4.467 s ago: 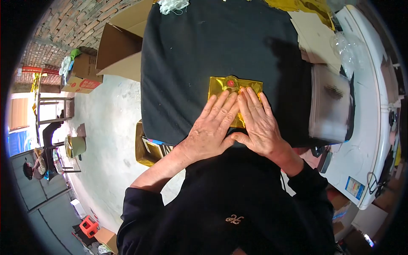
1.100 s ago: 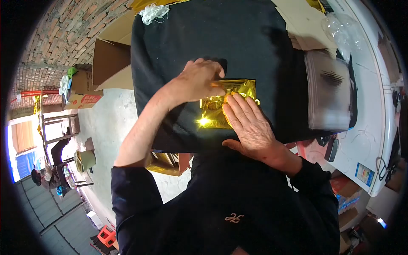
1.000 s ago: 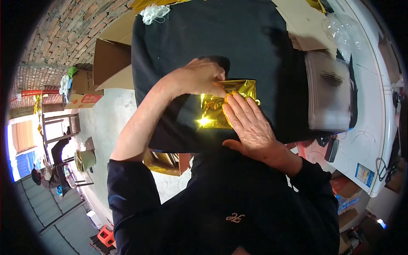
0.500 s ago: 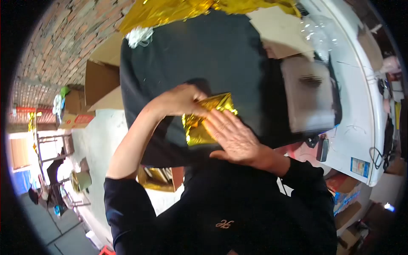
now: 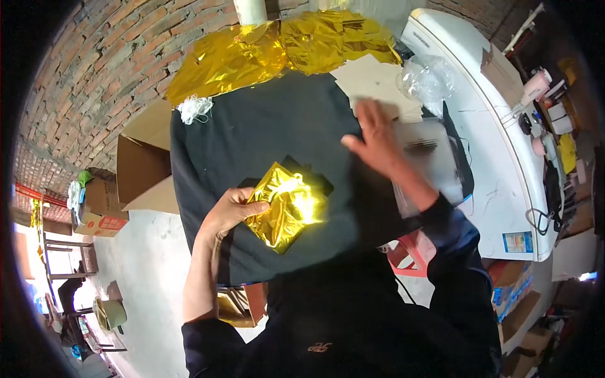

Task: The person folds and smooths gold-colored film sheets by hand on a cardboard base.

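My left hand [image 5: 231, 212] pinches the left corner of a folded gold foil sheet [image 5: 283, 217] between thumb and fingers. The foil is held at a tilt above the black cloth [image 5: 283, 126], and it shines brightly on its right side. My right hand [image 5: 378, 142] is apart from the foil, with its thumb out and fingers extended, slightly blurred. It hovers over the right edge of the cloth, beside a stack of clear plastic bags [image 5: 435, 167] and below a piece of cardboard [image 5: 378, 82].
Large gold foil sheets [image 5: 233, 57] lie along the far edge. A bundle of white string [image 5: 195, 109] rests at the cloth's far left corner. Crumpled clear plastic [image 5: 428, 79] lies by a white appliance [image 5: 491, 145] on the right. An open cardboard box [image 5: 145, 164] stands left.
My right hand has left the foil and moved up and right towards the plastic bags. My left hand now holds the foil alone, turned and raised. The camera view has shifted.
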Tool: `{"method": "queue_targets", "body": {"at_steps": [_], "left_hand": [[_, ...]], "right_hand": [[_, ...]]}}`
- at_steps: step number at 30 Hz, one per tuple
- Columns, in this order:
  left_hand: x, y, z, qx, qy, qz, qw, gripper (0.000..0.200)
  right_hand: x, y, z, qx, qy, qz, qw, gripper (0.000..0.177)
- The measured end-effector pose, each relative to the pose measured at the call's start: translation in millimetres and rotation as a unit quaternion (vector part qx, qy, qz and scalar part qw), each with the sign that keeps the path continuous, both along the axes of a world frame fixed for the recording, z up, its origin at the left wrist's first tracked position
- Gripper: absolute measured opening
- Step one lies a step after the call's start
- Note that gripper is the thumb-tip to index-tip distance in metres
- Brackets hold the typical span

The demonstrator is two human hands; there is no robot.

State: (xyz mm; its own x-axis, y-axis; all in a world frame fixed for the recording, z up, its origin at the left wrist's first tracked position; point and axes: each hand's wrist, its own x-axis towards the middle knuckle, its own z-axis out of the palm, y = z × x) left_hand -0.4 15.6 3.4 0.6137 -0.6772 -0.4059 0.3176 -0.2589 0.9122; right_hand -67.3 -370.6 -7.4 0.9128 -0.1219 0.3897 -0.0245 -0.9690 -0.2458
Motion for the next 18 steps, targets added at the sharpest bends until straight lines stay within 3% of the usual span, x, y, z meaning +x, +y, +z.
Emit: {"method": "queue_targets", "body": {"at_steps": [1, 3, 6, 12, 18], "left_hand": [[-1, 3, 0, -0.020, 0.013, 0.019, 1.000, 0.031], [-2, 7, 0, -0.063, 0.026, 0.058, 0.996, 0.032], [0, 17, -7, -0.104, 0.026, 0.116, 0.987, 0.039], [1, 27, -16, -0.230, 0.105, 0.199, 0.947, 0.028], [-5, 30, -15, -0.277, 0.119, 0.205, 0.931, 0.027]], "right_hand": [[18, -23, -6, -0.079, 0.032, -0.068, 0.994, 0.096], [46, -64, -33, -0.039, 0.019, -0.105, 0.994, 0.100], [54, -74, -35, -0.112, 0.082, -0.116, 0.984, 0.089], [54, -67, -31, -0.170, 0.013, -0.038, 0.985, 0.045], [55, -58, -22, -0.188, 0.041, -0.045, 0.980, 0.023]]}}
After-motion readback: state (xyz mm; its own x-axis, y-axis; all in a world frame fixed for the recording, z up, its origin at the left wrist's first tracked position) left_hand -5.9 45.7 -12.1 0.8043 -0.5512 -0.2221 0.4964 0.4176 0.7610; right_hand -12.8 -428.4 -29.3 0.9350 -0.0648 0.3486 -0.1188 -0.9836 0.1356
